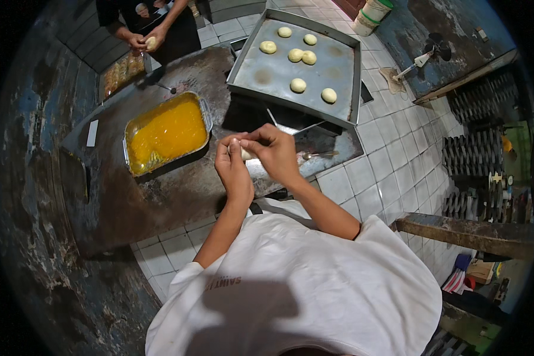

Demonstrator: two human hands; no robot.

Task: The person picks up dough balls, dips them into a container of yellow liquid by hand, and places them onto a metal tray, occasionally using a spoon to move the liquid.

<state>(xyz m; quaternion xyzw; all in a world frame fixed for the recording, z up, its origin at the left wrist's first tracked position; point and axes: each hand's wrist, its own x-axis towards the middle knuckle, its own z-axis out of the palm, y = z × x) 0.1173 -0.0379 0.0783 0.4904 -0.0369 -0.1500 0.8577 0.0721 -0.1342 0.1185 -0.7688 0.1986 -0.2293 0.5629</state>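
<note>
Dough [247, 153]: where is it, and what lies around it?

Biggest first, then: the dark table [172, 207] spreads in front of the person, and both hands are above its near edge, towards the right corner.

What comes after that?

A metal tray [341, 74] at the table's right edge, beyond the hands and apart from them. Then a metal pan [208, 115] of yellow stuff [169, 130], left of the hands and closer to the far edge.

And the hands?

Together. The left hand [235, 169] and right hand [276, 155] meet at the fingertips, clamped on the dough.

Anything smaller?

Seven pale dough balls [298, 85] on the tray: five in its far half, two of those touching, and two nearer its near edge.

So the dough itself?

Held up off the table, touching fingers of both hands. They hide much of it, so I can't tell its full shape.
</note>
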